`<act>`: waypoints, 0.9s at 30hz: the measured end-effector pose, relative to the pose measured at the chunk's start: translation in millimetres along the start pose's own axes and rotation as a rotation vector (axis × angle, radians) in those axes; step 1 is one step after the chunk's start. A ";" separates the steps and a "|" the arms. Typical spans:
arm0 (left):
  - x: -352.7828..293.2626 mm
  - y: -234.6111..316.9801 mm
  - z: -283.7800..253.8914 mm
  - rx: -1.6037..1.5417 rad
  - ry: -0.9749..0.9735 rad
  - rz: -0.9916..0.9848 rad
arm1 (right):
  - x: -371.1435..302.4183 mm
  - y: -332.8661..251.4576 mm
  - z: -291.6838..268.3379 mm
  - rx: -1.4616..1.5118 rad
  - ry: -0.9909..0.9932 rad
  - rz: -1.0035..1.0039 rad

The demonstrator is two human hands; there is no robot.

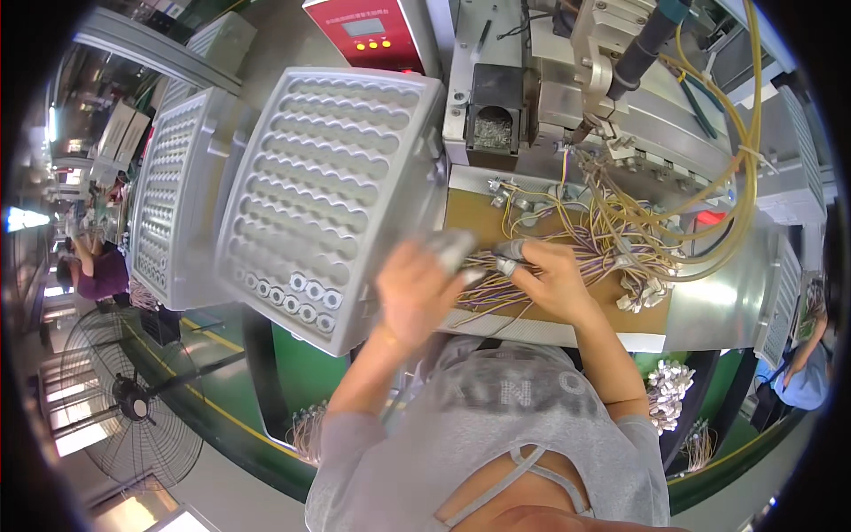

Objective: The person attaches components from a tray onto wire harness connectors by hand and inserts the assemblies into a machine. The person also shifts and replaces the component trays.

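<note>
My left hand [415, 291] is smeared by motion beside the right edge of a grey plastic tray [383, 257]; whether it holds anything cannot be made out. The tray has rows of scalloped pockets, with several small round metal-looking parts [306, 312] in the near ones. My right hand [551, 277], with light coverings on some fingertips, pinches thin yellow and purple wires [496, 288] on a brown work surface [479, 213]. More of these wires lie tangled to its right, with white connectors [643, 293] at their near ends.
Behind the wires stands a metal machine [567, 97] with a dark cylinder [647, 53] and yellow hoses [752, 115]. A red control box [368, 35] is behind the tray. Further left are another tray [168, 195] and a floor fan [133, 408]. Co-workers are at both far sides.
</note>
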State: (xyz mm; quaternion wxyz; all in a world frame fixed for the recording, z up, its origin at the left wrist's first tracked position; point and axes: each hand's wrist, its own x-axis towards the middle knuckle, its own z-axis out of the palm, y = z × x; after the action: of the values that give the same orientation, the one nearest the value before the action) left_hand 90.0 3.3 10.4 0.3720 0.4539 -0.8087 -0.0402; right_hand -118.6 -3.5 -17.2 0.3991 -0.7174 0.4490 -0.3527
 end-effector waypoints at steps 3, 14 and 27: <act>-14.4 -17.2 -46.5 0.184 0.053 -0.388 | -2.4 7.2 -14.6 0.090 0.028 0.149; -48.0 -50.6 -87.1 0.225 0.187 -0.742 | 2.5 -10.1 -17.6 0.251 0.208 0.193; 5.6 23.1 46.7 -1.296 -0.147 -0.744 | -5.6 -9.6 -15.9 0.448 0.144 0.215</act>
State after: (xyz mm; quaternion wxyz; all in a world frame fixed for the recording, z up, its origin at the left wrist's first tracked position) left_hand 42.2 -0.2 -10.8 0.4717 0.3835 -0.4389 -0.6617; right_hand -130.8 0.3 -2.5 0.5501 -0.5324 0.4605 -0.4493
